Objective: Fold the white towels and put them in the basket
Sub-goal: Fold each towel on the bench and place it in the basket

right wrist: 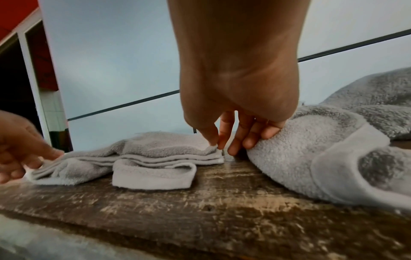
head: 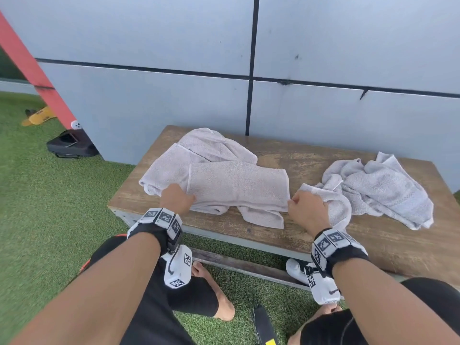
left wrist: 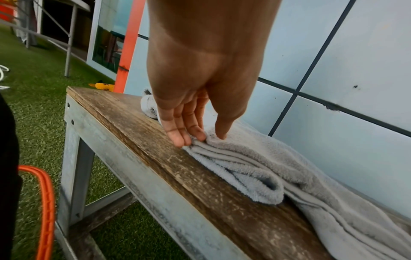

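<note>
A pale white towel (head: 236,185) lies in folded layers on the left half of the wooden bench (head: 311,158). My left hand (head: 177,199) pinches its near left corner between thumb and fingers, close up in the left wrist view (left wrist: 202,139), on the towel (left wrist: 255,167). My right hand (head: 306,210) pinches the near right corner with thumb and forefinger (right wrist: 217,145), on the towel (right wrist: 160,146). Its outer fingers touch a second, crumpled towel (head: 378,192) (right wrist: 300,149) on the bench's right half. No basket is plainly in view.
A grey panelled wall (head: 323,58) stands right behind the bench. Green turf surrounds it, with a black bag (head: 71,145) and a yellow object (head: 37,117) at far left. An orange curved rim (left wrist: 44,202) sits by the bench's left leg. My knees are under the front edge.
</note>
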`<state>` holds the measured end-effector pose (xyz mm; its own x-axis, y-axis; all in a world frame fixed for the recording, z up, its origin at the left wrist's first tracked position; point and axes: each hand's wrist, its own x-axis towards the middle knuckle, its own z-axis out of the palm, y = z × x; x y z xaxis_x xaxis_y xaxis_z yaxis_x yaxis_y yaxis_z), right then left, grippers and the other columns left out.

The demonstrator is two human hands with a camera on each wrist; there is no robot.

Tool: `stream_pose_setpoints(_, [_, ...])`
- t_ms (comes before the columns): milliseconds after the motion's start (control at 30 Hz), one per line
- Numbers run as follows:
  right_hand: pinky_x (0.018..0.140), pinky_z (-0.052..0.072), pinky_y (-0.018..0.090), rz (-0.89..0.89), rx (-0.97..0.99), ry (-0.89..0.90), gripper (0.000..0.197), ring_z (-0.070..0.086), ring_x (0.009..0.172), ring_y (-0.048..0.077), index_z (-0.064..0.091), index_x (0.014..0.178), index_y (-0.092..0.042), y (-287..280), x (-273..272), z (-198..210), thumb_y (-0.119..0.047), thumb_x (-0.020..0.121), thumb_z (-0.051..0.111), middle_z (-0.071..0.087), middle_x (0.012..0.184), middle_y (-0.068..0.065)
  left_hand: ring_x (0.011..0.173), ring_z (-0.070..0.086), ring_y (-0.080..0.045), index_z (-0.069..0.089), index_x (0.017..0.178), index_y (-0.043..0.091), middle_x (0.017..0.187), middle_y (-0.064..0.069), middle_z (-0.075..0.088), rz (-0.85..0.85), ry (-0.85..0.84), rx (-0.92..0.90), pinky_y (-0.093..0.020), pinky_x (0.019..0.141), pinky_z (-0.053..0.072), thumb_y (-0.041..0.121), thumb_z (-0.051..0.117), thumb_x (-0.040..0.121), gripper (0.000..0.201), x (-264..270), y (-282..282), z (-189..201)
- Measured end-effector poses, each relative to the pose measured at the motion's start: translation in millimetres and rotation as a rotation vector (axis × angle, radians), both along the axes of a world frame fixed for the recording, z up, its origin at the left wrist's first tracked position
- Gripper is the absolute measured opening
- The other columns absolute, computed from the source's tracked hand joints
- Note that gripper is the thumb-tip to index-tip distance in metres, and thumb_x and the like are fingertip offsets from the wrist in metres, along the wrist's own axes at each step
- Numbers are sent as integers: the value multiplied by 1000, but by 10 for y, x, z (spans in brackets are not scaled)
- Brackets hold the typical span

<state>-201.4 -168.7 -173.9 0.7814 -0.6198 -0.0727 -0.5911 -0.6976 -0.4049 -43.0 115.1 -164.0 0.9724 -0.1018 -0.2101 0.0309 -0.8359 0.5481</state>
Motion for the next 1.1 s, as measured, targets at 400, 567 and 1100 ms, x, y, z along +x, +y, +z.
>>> stream_pose_setpoints(400, [52,38,24,-24,207,-223,19,54,62,17,61,72,-3,-247,13,291,-12,88,61,64,70,8,68,74,-32,72,67,-7,63,-17,72,141,-34,-177,-44,71,63,16,71,76,25,194,163,170])
stream_pose_setpoints(567, [52,37,28,46,176,-92,27,47,59,20,49,64,-7,-273,-92,204,-11,87,64,51,64,10,67,75,-25,72,64,-1,58,-10,72,164,-5,-204,-42,74,63,15,75,78,21,131,223,82])
stream_pose_setpoints(1100, [49,45,30,17,57,11,33,55,50,21,50,58,-14,-197,-105,-55,-20,88,61,54,51,2,61,74,-27,69,72,-9,63,-16,72,145,30,-179,-45,72,63,6,71,83,19,57,196,-80])
